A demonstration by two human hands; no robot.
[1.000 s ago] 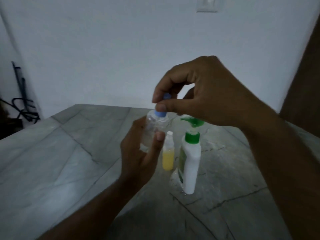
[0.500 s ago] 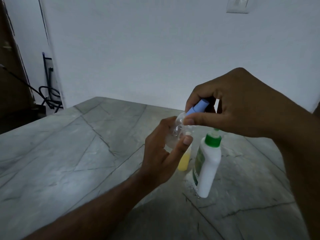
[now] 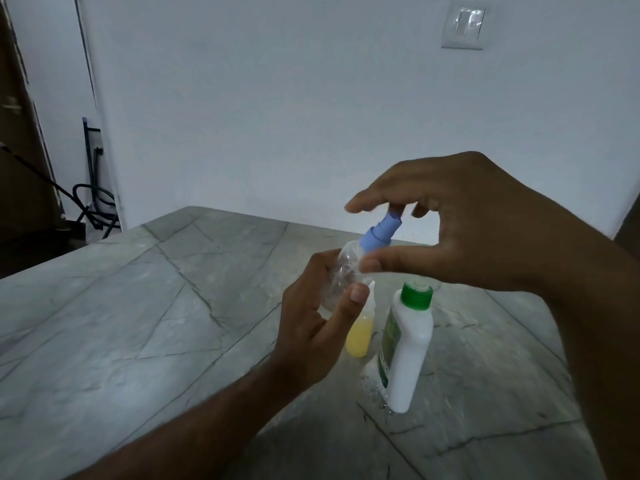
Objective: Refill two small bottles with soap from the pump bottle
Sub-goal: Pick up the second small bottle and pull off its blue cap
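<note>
Head view: the left hand [image 3: 311, 317] gripped the clear small bottle [image 3: 341, 277], tilted above the desk [image 3: 145, 306], while the right hand [image 3: 446, 230] had its fingers [image 3: 372, 202] loosely spread around the blue spray cap [image 3: 381, 233], not clearly pinching it. A slip could drop the bottle onto the yellow small bottle [image 3: 360, 336] beside the pump bottle [image 3: 405, 351] and tip it.

Pump head [image 3: 417, 284] (perhaps removed) hand-hidden
</note>
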